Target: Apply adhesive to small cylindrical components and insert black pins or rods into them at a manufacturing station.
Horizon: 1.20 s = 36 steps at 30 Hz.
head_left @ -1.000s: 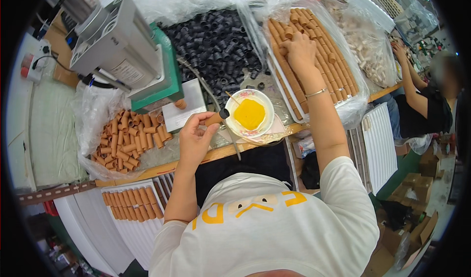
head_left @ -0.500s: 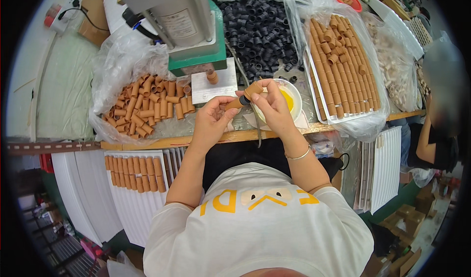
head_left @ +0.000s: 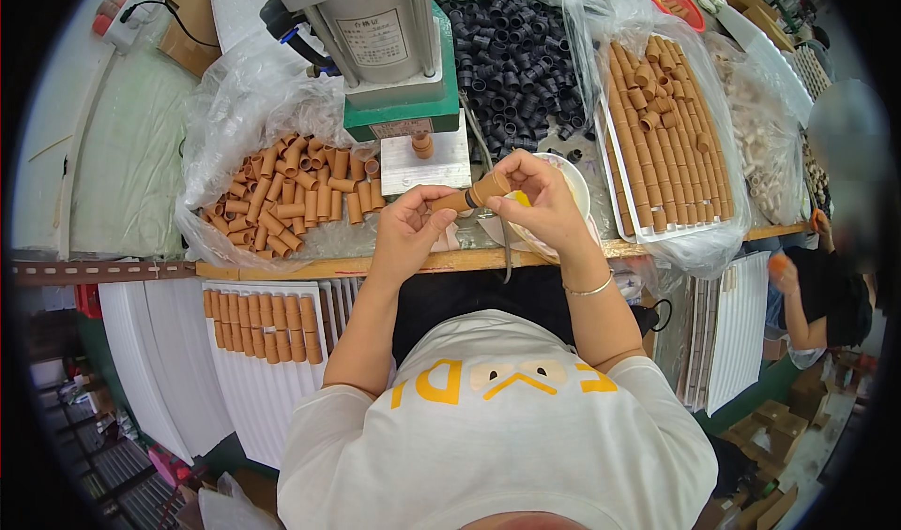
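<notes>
In front of my chest, my left hand grips a brown tube between thumb and fingers. My right hand pinches a second, wider-looking brown tube against the end of the first. Only a thin black band of a fitting shows where the two tubes meet. Just beyond my hands, a short brown piece stands upright on the pale metal plate beneath a green and grey press. A white bowl with something yellow in it is partly hidden behind my right hand.
Loose brown tubes lie on plastic at the left. Black fittings are heaped behind the press. A white tray of brown tubes stands right; another rack sits below the wooden table edge. A person works far right.
The two tubes have come closer together, and less of the black fitting shows between them. The whole view has shifted slightly. At far right, the other person's hands have come into sight.
</notes>
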{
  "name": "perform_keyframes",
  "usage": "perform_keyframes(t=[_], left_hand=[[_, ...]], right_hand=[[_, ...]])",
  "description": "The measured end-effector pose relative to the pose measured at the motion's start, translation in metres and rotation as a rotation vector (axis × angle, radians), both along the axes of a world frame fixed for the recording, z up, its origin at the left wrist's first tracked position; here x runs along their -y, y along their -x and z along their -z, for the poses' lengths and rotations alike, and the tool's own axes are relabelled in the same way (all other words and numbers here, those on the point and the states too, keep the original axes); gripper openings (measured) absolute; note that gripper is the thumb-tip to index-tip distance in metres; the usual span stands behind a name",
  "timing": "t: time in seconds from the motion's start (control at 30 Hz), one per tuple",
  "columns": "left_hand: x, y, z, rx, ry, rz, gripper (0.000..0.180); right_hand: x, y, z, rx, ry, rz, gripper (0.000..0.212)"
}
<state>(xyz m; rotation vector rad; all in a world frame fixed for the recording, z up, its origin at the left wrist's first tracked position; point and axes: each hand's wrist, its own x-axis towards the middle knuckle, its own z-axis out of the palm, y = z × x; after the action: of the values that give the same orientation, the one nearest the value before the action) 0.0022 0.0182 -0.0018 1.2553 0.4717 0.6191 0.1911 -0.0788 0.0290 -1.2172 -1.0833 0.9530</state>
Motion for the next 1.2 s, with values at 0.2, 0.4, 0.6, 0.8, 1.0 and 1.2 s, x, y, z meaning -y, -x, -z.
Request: perform_keyframes(t=[0.2, 0.4, 0.6, 0.8, 1.0, 1.2], left_hand=[[0.004, -0.005, 0.003, 0.058, -0.156, -0.188, 0.026], [-0.003, 0.007, -0.017, -0.262, -0.495, -0.12, 0.043], [-0.035, -0.021, -0.007, -0.24, -0.651, -0.498, 0.05], [-0.083, -0.011, 0.011, -0.483, -0.921, -0.394, 0.03], [-0.071, 0.045, 0.012, -0.32, -0.579, -0.436, 0.037], [-0.014, 0.052, -0.002, -0.051, 0.037, 0.085, 0.046]], right_hand=[[-0.013, 0.034, 0.009, -0.061, -0.078, 0.185, 0.023], [-0.004, 0.012, -0.024, 0.762, -0.013, 0.026, 0.016], [-0.032, 0.016, -0.008, 0.987, 0.081, 0.121, 0.018], [-0.095, 0.022, 0.032, 0.893, 0.083, 0.317, 0.028], [-0.099, 0.038, 0.033, 1.029, 0.147, 0.367, 0.033], [-0.046, 0.03, 0.013, 1.028, -0.054, 0.488, 0.038]])
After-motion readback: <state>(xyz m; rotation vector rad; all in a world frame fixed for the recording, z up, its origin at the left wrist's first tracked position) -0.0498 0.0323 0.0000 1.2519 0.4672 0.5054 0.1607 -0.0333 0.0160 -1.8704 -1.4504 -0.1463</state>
